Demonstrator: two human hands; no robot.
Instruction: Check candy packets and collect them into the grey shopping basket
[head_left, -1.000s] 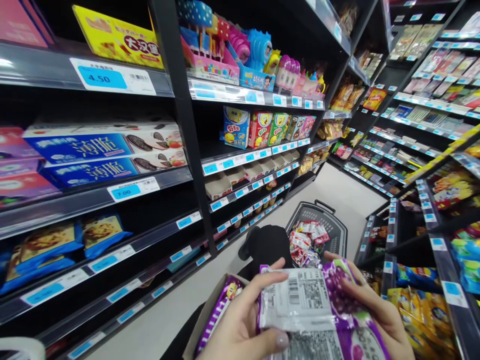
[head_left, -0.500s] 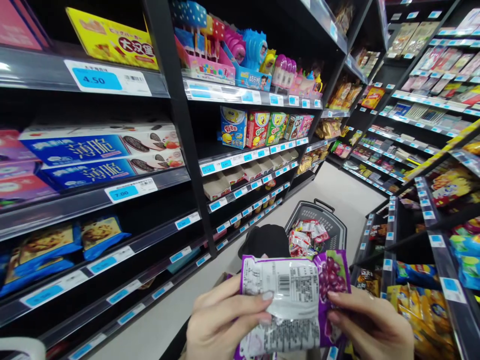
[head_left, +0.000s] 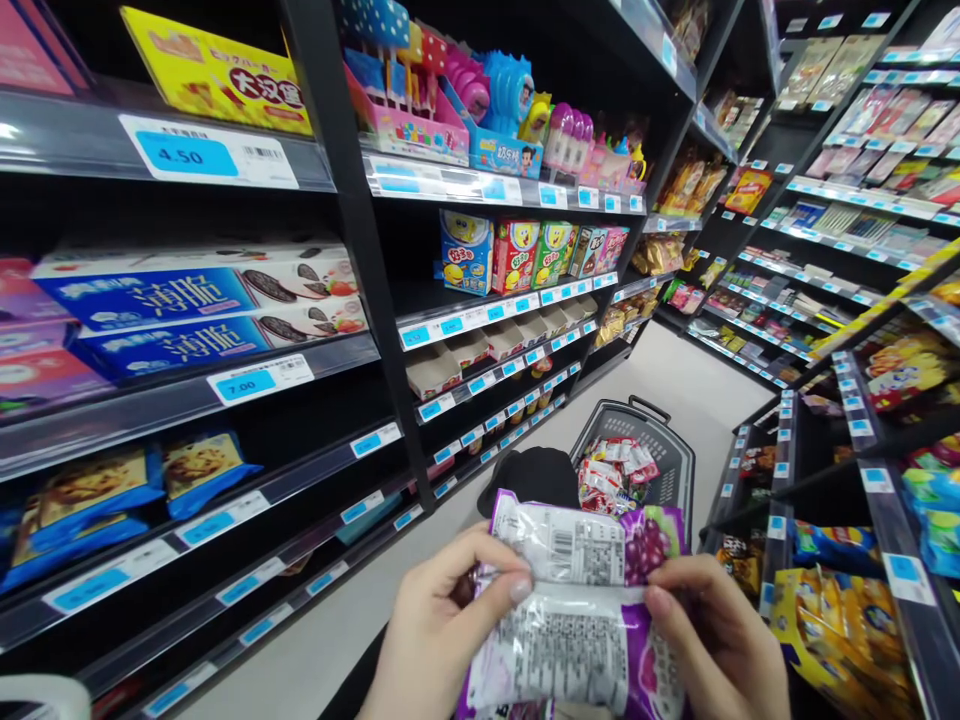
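Note:
A purple-edged snack bag with a grape picture at its right side is held up in front of me, its silvery printed back facing me. My left hand pinches it at the left between thumb and fingers. On the right, my right hand pinches the bag near the grapes. A crease runs across the bag between the two grips. Part of another purple package shows below it, mostly hidden.
Beyond the bag stands a grey shopping basket with red and white packets inside. A black rounded object is beside it. Shelves with boxed biscuits line the left; yellow snack bags fill the right.
Both hands have drawn slightly closer together, the right one moving left. The bag has bent along its middle, and its top now tilts back.

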